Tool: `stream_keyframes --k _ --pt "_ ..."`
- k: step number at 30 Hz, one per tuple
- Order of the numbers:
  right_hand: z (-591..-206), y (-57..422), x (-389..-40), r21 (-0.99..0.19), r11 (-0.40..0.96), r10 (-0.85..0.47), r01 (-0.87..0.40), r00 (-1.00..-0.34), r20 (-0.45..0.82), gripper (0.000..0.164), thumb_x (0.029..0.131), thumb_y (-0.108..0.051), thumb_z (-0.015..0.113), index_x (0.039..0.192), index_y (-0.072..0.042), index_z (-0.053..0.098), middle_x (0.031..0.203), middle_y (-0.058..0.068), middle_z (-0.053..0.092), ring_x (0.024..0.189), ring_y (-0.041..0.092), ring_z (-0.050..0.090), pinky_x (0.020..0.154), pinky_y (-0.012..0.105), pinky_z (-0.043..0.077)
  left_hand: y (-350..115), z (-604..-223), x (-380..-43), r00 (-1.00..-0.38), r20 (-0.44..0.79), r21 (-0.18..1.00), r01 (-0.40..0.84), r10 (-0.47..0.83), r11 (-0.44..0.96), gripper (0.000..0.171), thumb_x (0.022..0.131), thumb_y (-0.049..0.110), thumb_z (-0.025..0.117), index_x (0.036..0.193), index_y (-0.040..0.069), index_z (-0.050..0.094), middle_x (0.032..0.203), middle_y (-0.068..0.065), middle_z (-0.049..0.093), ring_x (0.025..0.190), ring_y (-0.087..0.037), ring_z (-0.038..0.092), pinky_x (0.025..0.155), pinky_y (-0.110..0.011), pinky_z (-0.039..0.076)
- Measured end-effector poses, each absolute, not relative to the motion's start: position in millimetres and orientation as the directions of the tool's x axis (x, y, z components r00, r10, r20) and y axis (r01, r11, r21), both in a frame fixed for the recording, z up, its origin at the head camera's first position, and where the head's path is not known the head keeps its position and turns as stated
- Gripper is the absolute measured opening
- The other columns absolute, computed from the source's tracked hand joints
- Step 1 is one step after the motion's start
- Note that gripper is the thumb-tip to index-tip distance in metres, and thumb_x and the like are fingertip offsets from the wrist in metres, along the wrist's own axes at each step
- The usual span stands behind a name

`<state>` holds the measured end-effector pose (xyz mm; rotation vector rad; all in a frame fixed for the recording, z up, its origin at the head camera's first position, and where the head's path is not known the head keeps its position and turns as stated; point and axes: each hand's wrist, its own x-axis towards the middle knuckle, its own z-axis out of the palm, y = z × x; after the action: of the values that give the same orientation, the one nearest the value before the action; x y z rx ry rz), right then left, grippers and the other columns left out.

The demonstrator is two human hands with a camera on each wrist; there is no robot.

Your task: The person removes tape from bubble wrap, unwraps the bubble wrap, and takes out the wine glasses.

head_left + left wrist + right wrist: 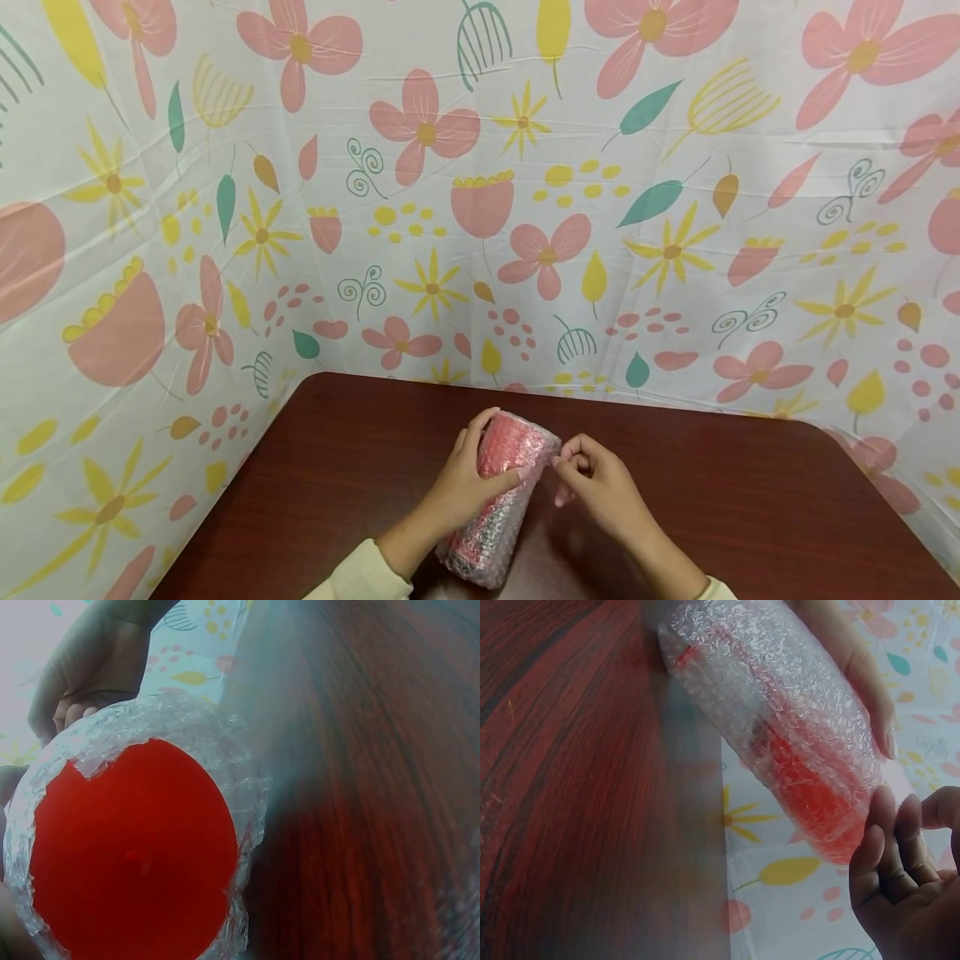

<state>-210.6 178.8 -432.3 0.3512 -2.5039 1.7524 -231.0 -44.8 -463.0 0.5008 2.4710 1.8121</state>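
A red cylinder (501, 492) in clear bubble wrap (525, 508) is held tilted over the table. My left hand (468, 475) grips its upper part, thumb across the near side and fingers round the far side. At the upper right edge, my right hand (596, 475) has curled fingers, with thumb and fingertips pinching the bubble wrap's edge. In the left wrist view, a flat red round end (135, 847) shows inside a ragged ring of wrap. The right wrist view shows the wrapped side (810, 780) with the right fingertips (881, 802) against it.
The dark reddish-brown wooden table (337, 467) has rounded far corners. A white cloth (660, 333) printed with pink, yellow and green flowers and leaves hangs behind it and along its left side.
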Motion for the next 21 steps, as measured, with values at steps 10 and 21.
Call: stream_keyframes --k 10,21 --pt "-433.8 177.4 -212.2 -0.943 0.239 -0.21 -0.233 -0.96 0.184 0.015 0.102 -0.01 0.058 0.102 0.004 0.055 0.077 0.013 0.072 0.076 0.022 0.074 0.074 0.037 0.061 -45.5 -462.7 -232.3 -0.942 0.179 0.933 0.254 0.283 0.256 0.086 0.085 0.046 0.079 0.151 0.053 0.024 0.146 -0.009 0.039 0.124 -0.031 0.051 0.091 -0.044 0.051" --pt "-437.3 179.9 -212.3 -0.93 0.239 -0.247 -0.279 -0.944 0.22 0.012 0.104 -0.005 0.048 0.107 0.007 0.05 0.08 0.012 0.072 0.082 0.027 0.073 0.078 0.038 0.06 -46.0 -464.7 -232.8 -0.944 0.166 0.939 0.239 0.285 0.246 0.086 0.088 0.046 0.076 0.153 0.052 0.02 0.156 -0.008 0.032 0.128 -0.032 0.049 0.097 -0.048 0.049"
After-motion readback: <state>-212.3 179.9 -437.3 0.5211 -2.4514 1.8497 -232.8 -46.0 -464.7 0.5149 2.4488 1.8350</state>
